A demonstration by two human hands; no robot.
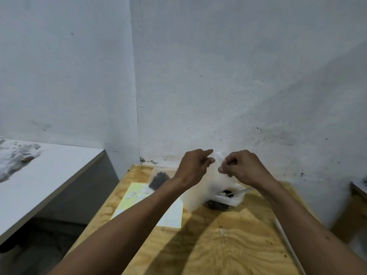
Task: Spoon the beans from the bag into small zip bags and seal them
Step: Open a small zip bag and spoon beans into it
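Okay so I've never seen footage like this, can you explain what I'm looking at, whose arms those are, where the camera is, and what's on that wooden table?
There is no machine here. One picture, taken by a wide-angle camera worn on a person's head, looks forward and down, so the two bare arms reaching in from the bottom are the wearer's own.

The left hand and right hand are raised above a wooden table in a corner of pale walls. Between them they pinch the top of a small clear zip bag; each grip is on its upper edge.

On the table lie a filled bag of dark beans at the back, a yellow sheet with white labels, and a larger whitish bag holding dark beans, with what seems a spoon handle sticking out.
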